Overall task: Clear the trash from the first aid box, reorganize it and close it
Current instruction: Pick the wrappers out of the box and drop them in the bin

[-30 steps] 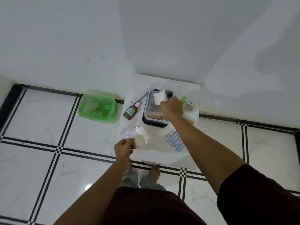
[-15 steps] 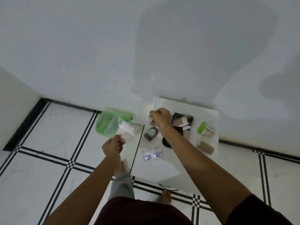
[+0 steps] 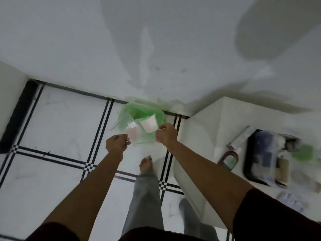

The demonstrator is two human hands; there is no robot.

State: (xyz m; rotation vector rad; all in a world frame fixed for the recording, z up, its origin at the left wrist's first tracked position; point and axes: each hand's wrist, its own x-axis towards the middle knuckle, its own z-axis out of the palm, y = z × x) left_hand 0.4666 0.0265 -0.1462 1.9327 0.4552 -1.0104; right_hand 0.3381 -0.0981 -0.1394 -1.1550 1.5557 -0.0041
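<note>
1. Dark maroon sleeves [image 3: 271, 221] nearest the camera, bare forearms stretched forward over the tiled floor [image 3: 57, 129].
2. Grey trouser leg [image 3: 145, 195] and bare foot [image 3: 146, 164] just short of the green bin [image 3: 157, 113].
3. Left hand [image 3: 116, 145] clenched on a clear wrapper [image 3: 130, 132] with a pale pad inside, plus a thin stick [image 3: 127, 142], held over the near edge of the green bin.
4. Right hand [image 3: 166, 134] pinched on a white wrapper [image 3: 149, 125], also a thin stick at the fingertips, held over the green bin, just right of the left hand.
5. White worktop [image 3: 205, 136] right of the green bin, touching the wall.
6. First aid box [image 3: 250, 162] open on the worktop, well right of the green bin, dark-rimmed, blurred contents inside.
7. Brown bottle [image 3: 228, 158] lying between the green bin and the first aid box, on the worktop.
8. Blister strip [image 3: 292, 200] on the worktop, nearer than the box.
9. Green bin itself against the white wall [image 3: 156, 49], on the floor.
</note>
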